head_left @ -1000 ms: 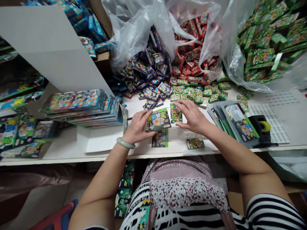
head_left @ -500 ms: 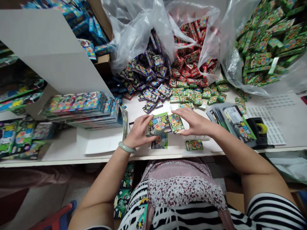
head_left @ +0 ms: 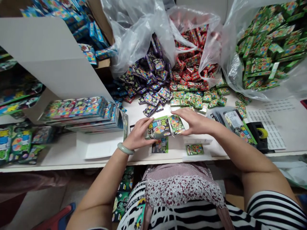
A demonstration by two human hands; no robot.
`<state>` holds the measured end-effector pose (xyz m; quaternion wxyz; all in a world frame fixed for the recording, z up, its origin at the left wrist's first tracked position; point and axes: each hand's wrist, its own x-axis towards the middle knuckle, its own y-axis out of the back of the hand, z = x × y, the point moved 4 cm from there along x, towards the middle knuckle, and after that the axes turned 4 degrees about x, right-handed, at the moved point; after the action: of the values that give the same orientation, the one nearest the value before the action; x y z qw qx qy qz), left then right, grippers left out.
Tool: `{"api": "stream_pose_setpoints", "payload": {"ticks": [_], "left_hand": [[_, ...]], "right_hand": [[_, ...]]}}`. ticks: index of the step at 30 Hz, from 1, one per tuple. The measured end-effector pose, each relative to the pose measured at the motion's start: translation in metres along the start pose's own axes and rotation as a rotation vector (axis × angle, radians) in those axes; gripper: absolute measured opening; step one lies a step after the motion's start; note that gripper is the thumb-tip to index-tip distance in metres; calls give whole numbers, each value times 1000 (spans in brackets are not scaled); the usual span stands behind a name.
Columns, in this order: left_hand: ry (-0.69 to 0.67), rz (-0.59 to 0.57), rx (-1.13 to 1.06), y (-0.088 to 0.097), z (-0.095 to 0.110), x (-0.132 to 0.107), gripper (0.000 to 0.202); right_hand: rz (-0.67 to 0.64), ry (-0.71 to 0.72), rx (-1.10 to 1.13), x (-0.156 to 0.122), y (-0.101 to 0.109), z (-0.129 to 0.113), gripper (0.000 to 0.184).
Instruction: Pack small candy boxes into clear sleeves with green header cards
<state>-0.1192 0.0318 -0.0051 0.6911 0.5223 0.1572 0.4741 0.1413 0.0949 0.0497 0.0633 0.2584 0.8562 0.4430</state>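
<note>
My left hand (head_left: 139, 133), with a pale green bangle on the wrist, grips a printed green-and-black packet (head_left: 158, 127) just above the white table (head_left: 103, 156). My right hand (head_left: 195, 120) pinches a small green box (head_left: 176, 124) against the packet's right edge. Under the packet lies another printed packet (head_left: 160, 145), flat on the table. A single small green box (head_left: 194, 149) rests near the front edge, below my right wrist.
Clear bags hold purple boxes (head_left: 148, 73), red boxes (head_left: 194, 54) and green boxes (head_left: 266, 44) at the back. Loose green boxes (head_left: 199, 97) lie before them. A stack of filled packets (head_left: 81, 111) sits left, flat packets (head_left: 236, 123) and a tape dispenser (head_left: 260, 134) right.
My right hand lifted a small green box off the table and brought it to the right edge of the packet in my left hand. The view shifted slightly.
</note>
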Motion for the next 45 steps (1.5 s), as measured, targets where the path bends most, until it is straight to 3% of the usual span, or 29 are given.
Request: {"api": "stream_pose_setpoints", "payload": {"ticks": [6, 14, 18, 21, 25, 27, 30, 35, 38, 41, 45], "left_hand": [[-19, 0, 5, -3, 0, 4, 96], [33, 8, -41, -8, 3, 7, 96], [90, 31, -39, -8, 4, 7, 95], [131, 64, -8, -10, 5, 6, 95], [100, 68, 6, -16, 9, 4, 94], [109, 86, 15, -16, 7, 1, 93], [155, 124, 25, -11, 0, -5, 90], [142, 151, 0, -7, -1, -3, 90], [158, 132, -6, -9, 1, -1, 90], [185, 131, 6, -8, -2, -6, 90], [190, 152, 24, -2, -12, -17, 88]], "right_hand": [[-33, -24, -123, 9, 5, -6, 88], [-38, -64, -164, 16, -12, -8, 100], [131, -38, -6, 11, -12, -6, 109], [293, -126, 49, 3, -21, -6, 94], [300, -221, 136, -2, -50, -8, 68], [405, -266, 181, -4, -49, 5, 65], [574, -375, 132, -3, -20, 51, 61], [423, -616, -274, 27, 40, 149, 64], [324, -739, -415, 53, 53, 185, 70], [328, -789, -399, 65, 54, 195, 71], [484, -636, -272, 54, 55, 175, 51]]}}
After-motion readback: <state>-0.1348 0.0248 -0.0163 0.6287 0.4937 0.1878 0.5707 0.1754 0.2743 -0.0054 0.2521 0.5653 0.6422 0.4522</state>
